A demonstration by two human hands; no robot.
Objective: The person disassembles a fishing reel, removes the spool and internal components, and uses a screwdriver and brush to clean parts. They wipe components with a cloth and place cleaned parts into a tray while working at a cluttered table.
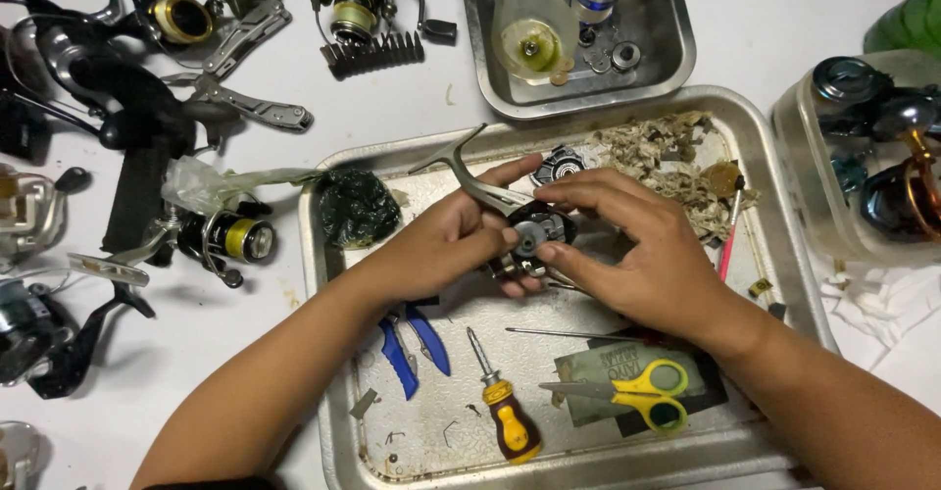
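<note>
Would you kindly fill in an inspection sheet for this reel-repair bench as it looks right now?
Surface: white table, large metal tray on it.
Job's things: fishing reel body held over the tray.
Clutter: screwdriver, yellow scissors, blue pliers, wadded tissue, small tray of parts.
Grippers: left hand and right hand both grip the reel body.
Cables: nothing seen.
Surroundings: other reels at left, plastic tub at right.

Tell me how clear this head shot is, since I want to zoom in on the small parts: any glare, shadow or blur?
Head view: even overhead light, soft shadows under both arms; mild glare on the metal tray rim; the reel body between the left hand and right hand is dark and slightly soft; the edges bend a little.
</note>
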